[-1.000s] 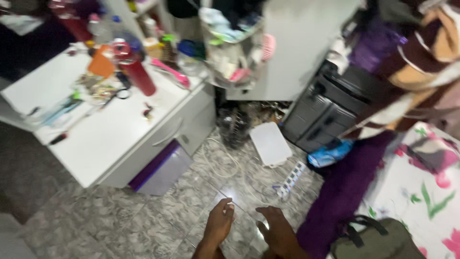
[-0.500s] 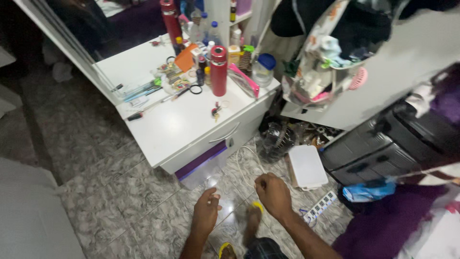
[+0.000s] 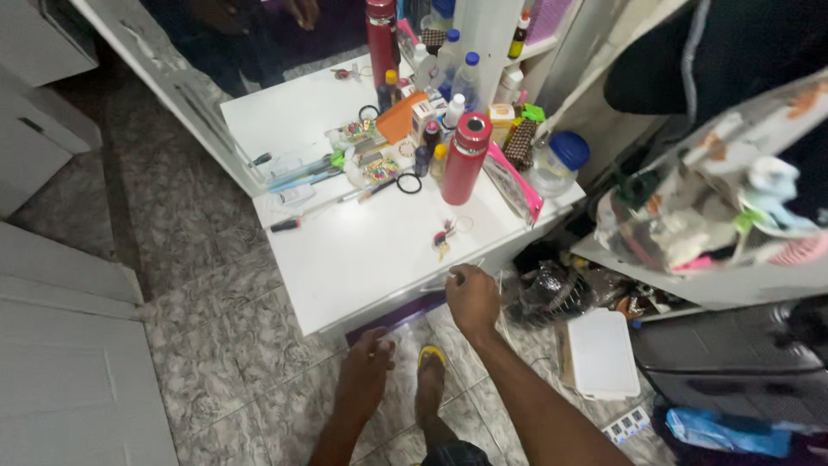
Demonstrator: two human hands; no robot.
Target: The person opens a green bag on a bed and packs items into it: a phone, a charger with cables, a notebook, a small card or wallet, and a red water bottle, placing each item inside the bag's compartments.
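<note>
Right hand (image 3: 472, 298) risen to white desk (image 3: 362, 259) edge, fingers curled closed | left hand (image 3: 366, 371) low, open

Tabletop (image 3: 362, 250): plain white, with a purple strip showing under its front edge.
Bottle (image 3: 466, 160): red all over, at 12 o'clock from the right hand (image 3: 472, 298).
Jar (image 3: 556, 164): clear body, blue lid, at 3 o'clock from the bottle.
Pouch (image 3: 513, 185): pink, between bottle and jar.
Card (image 3: 398, 121): orange, at 11 o'clock from the bottle.
Floor (image 3: 216, 319): grey-and-white marbled tiles.
Sandal (image 3: 431, 355): yellow strap, at 6 o'clock from the right hand.
Box (image 3: 604, 354): white, on the floor at 4 o'clock from the right hand.
</note>
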